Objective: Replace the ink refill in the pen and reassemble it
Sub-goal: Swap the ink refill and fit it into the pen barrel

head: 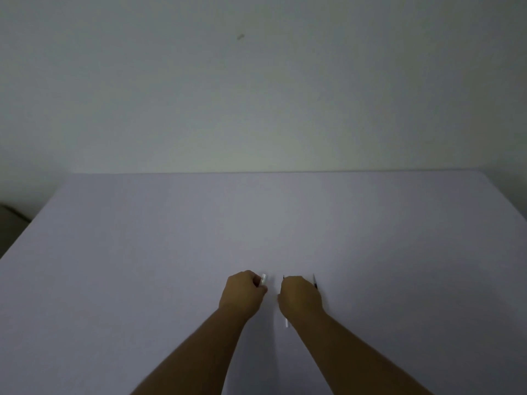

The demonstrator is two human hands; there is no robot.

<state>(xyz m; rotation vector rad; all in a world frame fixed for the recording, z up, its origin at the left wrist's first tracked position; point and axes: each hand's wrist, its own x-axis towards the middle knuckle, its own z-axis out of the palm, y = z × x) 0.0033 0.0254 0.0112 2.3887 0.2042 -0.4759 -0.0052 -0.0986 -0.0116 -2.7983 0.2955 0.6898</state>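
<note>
- Progress looks to be midway, as a judgement: the pen is apart, its pieces split between two hands, and nothing yet reads as a whole pen.
- Left hand (pixel 244 292) is curled, its fingers (pixel 258 280) closed on a short pale, translucent piece (pixel 263 279), probably a cap or a barrel section; which one is too small to tell.
- Right hand (pixel 299 297) is closed on a slim piece (pixel 286 323): a dark tip shows past the knuckles and a white end juts out below the palm. It may be the barrel or a refill; I cannot tell which.
- A thin dark-tipped stick (pixel 314 282) lies just beside the right hand on the tabletop (pixel 171 238), likely the other refill.
- Left to do, by my reading: seat the new refill, close the barrel, fit the cap.
- All parts sit near the tabletop's front middle, close together.
</note>
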